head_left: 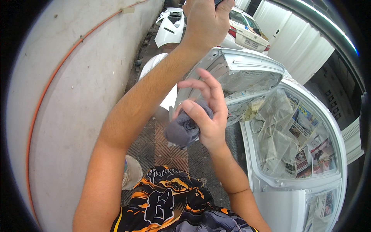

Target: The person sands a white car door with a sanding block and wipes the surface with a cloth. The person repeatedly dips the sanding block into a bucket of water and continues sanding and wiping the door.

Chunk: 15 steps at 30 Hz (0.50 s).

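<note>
Grey rag [184, 130] bunched in the right hand [205, 116], dead centre; left hand [206, 21] at 12 o'clock clenched round something dark. Looks like wipe-down prep; next, rag meets white masked car door [297, 185].

Newspaper [286, 135] lies in door [293, 201], right of wall [69, 96].

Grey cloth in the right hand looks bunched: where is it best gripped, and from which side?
Grip the loose bulge of the grey cloth that hangs out left of the right hand, coming from the left. The thumb and palm cover its right part, while the free wad is thick enough to pinch. The left hand is raised above, shut on something dark, likely unavailable.
</note>
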Motion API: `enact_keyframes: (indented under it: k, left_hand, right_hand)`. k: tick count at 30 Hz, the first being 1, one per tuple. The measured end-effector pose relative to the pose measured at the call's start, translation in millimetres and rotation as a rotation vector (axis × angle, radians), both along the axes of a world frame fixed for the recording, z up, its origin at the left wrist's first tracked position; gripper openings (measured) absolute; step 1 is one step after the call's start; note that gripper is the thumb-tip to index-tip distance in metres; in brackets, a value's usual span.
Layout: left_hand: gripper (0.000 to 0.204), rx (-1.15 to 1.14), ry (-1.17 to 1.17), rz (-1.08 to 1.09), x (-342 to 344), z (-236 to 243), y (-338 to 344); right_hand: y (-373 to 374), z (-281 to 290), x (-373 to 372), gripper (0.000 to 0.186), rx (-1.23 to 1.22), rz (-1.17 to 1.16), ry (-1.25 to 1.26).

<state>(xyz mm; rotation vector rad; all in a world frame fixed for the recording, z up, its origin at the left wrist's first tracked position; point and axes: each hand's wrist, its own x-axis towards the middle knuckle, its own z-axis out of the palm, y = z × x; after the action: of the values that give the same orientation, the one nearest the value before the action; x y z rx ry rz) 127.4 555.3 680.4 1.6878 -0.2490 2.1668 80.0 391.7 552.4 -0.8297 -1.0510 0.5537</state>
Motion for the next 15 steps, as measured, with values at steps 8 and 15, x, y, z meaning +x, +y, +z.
enact_keyframes:
  k: [8,15]
  left_hand:
    - [0.049,0.007,0.034,0.023,-3.3,0.4,-4.1]
    - [0.048,-0.010,0.023,-0.007,0.9,-0.7,-2.3]
  right_hand:
    - [-3.9,-5.5,6.6,0.064,-0.036,-0.663,-0.670]
    - [-0.7,-5.2,9.1,0.088,-0.172,-0.901,-0.865]
